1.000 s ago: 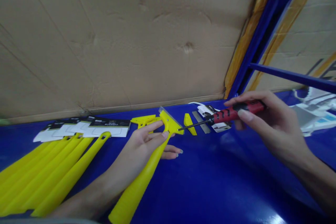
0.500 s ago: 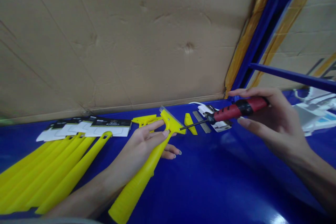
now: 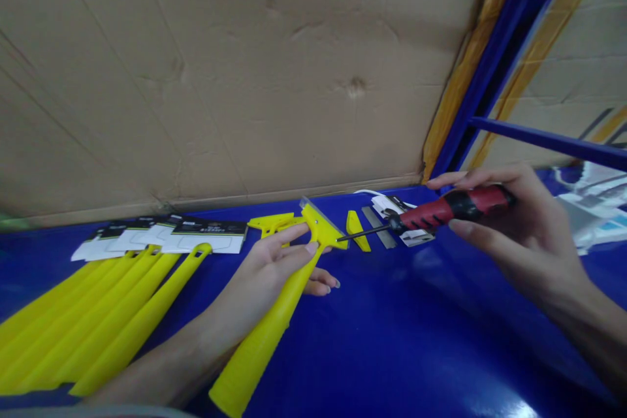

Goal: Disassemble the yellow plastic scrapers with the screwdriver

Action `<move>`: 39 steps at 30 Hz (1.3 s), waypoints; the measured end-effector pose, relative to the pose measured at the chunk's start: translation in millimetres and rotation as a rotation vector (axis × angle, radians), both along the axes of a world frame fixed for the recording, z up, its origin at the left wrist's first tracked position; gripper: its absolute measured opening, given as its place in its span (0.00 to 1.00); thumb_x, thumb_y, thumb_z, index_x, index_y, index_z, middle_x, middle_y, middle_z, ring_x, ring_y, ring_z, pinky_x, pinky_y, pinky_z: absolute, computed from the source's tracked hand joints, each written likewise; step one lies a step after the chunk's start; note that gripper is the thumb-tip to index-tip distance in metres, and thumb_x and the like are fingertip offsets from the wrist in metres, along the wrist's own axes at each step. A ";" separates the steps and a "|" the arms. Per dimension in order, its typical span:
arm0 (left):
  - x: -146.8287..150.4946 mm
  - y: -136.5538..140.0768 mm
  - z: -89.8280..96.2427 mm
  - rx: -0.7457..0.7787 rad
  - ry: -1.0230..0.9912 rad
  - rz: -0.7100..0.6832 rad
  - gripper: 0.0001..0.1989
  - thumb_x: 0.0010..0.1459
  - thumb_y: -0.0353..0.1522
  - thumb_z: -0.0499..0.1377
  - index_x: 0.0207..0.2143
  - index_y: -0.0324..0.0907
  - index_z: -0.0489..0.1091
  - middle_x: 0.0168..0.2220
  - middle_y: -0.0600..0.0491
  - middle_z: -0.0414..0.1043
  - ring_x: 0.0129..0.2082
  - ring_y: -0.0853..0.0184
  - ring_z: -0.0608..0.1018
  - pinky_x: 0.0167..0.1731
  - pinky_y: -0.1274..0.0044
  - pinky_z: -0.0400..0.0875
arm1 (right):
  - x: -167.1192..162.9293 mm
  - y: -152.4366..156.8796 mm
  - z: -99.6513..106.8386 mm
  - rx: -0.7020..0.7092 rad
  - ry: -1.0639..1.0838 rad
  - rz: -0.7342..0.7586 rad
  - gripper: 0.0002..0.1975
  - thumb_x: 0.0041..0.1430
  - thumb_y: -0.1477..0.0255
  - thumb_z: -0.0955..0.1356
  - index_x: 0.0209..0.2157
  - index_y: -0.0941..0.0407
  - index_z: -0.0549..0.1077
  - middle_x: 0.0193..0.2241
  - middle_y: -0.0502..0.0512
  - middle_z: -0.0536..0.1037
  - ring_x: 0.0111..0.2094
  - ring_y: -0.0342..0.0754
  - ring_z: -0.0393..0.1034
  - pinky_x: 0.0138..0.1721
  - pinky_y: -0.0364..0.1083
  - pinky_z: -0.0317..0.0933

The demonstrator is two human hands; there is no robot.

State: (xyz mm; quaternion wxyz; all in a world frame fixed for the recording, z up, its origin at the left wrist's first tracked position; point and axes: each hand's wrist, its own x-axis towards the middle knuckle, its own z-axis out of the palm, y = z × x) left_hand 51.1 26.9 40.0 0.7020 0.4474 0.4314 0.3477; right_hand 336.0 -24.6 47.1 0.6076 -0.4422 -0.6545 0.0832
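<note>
My left hand (image 3: 279,261) is closed around the neck of a yellow long-handled scraper (image 3: 267,339), its thumb and forefinger pinching just below the wide head. A clear strip runs along the head's far edge. In my right hand (image 3: 519,228) is a screwdriver (image 3: 460,204) with a red and black handle, held between thumb and fingers. Its dark shaft points left, and the tip touches the right side of the scraper head, at a screw spot. Just beyond lie a loose yellow head piece (image 3: 358,230) and a flat grey metal blade (image 3: 379,226).
Several yellow handles (image 3: 132,313) lie side by side at left, below black-and-white cards (image 3: 210,235). More yellow head parts (image 3: 269,223) rest behind my left hand. Small packets (image 3: 416,237) and white-blue packaging (image 3: 600,209) lie to the right. Cardboard (image 3: 294,78) walls the back; a blue frame post (image 3: 494,78) rises at right.
The view has shifted slightly. My right hand has moved a little to the right and its grip on the screwdriver handle has turned slightly; the tip stays on the scraper head.
</note>
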 end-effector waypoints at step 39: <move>0.1 -10.6 9.5 -0.218 -0.034 -0.093 0.37 0.63 0.23 0.63 0.70 0.37 0.52 0.56 0.34 0.77 0.36 0.58 0.87 0.30 0.75 0.84 | -4.7 2.0 -2.6 0.069 0.264 -0.184 0.12 0.51 0.70 0.79 0.37 0.51 0.77 0.35 0.51 0.82 0.28 0.47 0.79 0.29 0.45 0.75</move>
